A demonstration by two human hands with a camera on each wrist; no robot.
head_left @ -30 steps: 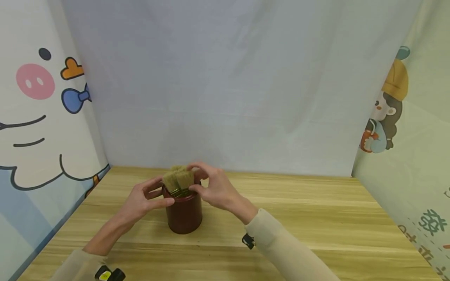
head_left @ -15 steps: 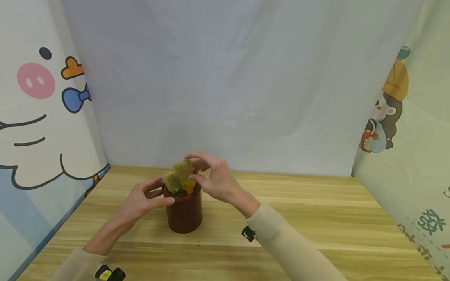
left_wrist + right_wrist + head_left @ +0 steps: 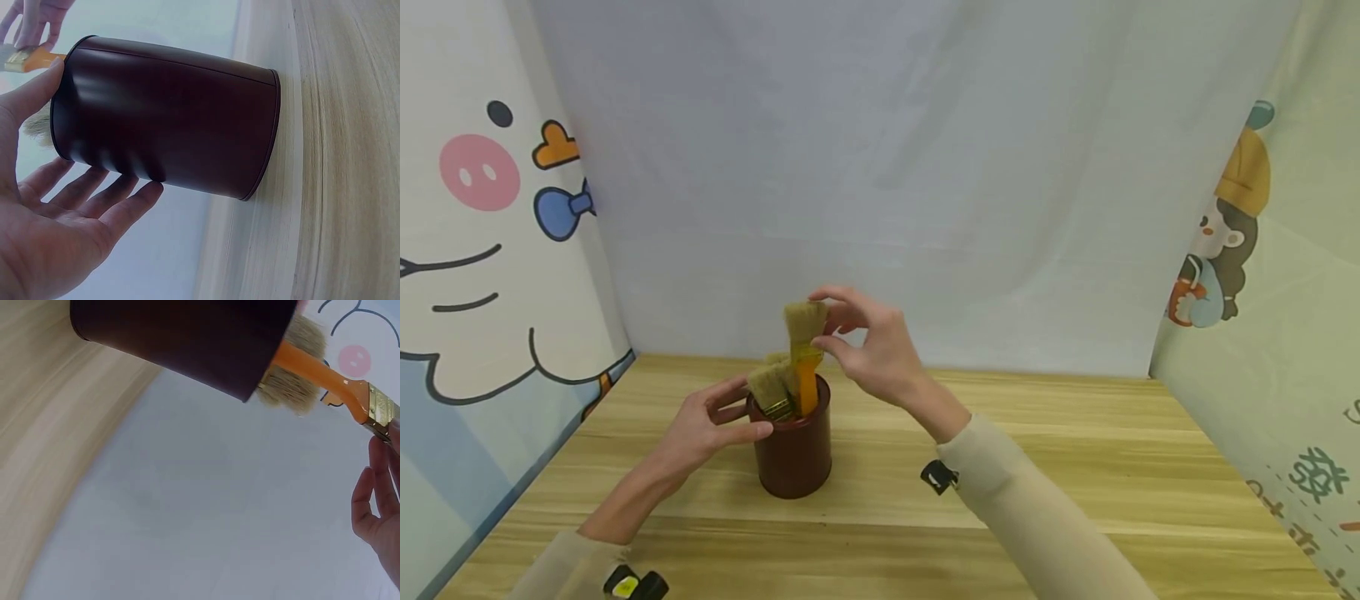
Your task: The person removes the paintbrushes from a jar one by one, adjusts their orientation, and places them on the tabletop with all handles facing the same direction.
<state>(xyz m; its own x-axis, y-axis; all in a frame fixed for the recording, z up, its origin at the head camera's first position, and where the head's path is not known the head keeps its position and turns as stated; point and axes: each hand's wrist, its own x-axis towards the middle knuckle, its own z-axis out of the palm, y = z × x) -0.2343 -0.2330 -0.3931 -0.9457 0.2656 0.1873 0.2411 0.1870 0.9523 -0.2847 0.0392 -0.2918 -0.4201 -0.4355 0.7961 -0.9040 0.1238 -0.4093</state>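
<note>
Pinch, R hand [image 3: 880, 346]: brush [image 3: 807, 387] | wide grip, L hand [image 3: 700, 427]: pot [image 3: 793, 460]

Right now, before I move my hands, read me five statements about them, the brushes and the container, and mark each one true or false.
1. The right hand pinches a brush. True.
2. That brush's handle is blue. False: it is orange.
3. The left hand touches the dark red container. True.
4. The container lies on its side. False: it stands upright on the table.
5. Bristles of another brush show above the container's rim. True.
</note>
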